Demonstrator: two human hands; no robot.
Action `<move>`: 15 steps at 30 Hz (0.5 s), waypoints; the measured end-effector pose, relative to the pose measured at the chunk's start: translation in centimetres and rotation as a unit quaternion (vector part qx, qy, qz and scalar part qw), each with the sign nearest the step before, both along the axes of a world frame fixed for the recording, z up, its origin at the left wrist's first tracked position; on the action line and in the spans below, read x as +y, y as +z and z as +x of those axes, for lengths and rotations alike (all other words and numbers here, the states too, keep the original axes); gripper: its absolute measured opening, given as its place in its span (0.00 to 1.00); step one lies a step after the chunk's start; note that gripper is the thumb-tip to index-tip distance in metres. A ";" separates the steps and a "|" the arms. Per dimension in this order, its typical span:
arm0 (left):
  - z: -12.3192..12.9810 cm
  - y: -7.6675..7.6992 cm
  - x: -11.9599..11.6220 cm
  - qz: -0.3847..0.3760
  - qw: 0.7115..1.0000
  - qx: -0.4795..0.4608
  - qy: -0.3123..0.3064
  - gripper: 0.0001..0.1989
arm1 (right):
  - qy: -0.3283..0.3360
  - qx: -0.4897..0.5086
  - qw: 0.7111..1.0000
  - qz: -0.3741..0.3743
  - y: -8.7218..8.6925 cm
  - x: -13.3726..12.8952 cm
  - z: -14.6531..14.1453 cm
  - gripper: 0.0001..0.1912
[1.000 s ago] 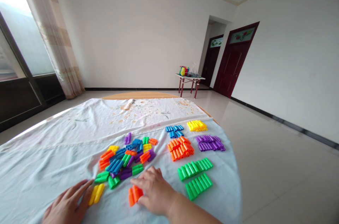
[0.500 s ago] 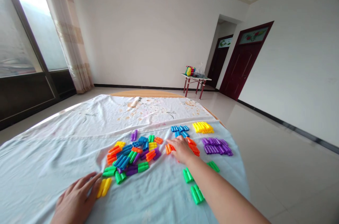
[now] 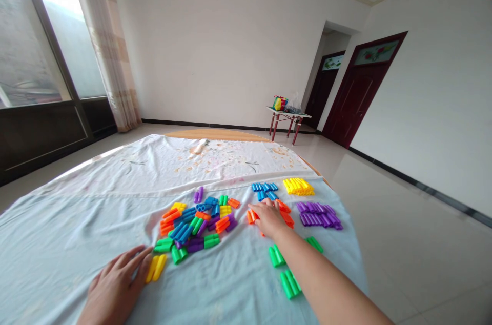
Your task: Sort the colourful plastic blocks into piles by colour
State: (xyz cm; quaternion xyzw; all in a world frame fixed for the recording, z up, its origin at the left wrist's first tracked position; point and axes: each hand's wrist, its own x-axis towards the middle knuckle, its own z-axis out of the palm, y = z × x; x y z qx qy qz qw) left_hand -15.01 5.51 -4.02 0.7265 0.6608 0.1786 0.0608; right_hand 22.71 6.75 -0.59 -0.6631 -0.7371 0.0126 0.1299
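Observation:
My right hand (image 3: pixel 269 217) reaches forward and rests palm down on the sorted orange pieces (image 3: pixel 286 215), covering most of them; whether it grips a piece I cannot tell. My left hand (image 3: pixel 115 284) lies flat on the white cloth (image 3: pixel 96 202), its fingertips touching a yellow double-tube piece (image 3: pixel 156 267). A mixed pile of coloured tube pieces (image 3: pixel 196 222) lies between the hands. Sorted groups sit to the right: blue (image 3: pixel 265 190), yellow (image 3: pixel 298 186), purple (image 3: pixel 319 215), and green (image 3: pixel 282 268), which my forearm partly hides.
The cloth covers a round wooden table (image 3: pixel 215 135) whose edge shows at the far side and right. Tiled floor lies beyond. A small red-legged side table (image 3: pixel 286 120) with bags stands by two dark red doors (image 3: pixel 361 89). A window and curtain are on the left.
My right hand went from an orange piece near the table's front edge forward to the sorted orange group. That orange piece is gone from the front. My left hand stayed by the yellow piece.

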 end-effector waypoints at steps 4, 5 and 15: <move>-0.2 -0.3 0.1 0.003 1.000 -0.001 -0.004 0.23 | 0.013 0.010 1.000 0.006 0.7 -0.1 -0.4 0.25; -0.2 -0.3 0.1 0.002 1.000 -0.001 -0.004 0.23 | 0.020 0.014 1.000 0.009 1.0 -0.2 -0.6 0.25; -0.3 -0.5 0.3 0.005 1.000 -0.006 -0.012 0.23 | 0.125 0.083 0.988 0.045 0.6 -0.2 -6.6 0.27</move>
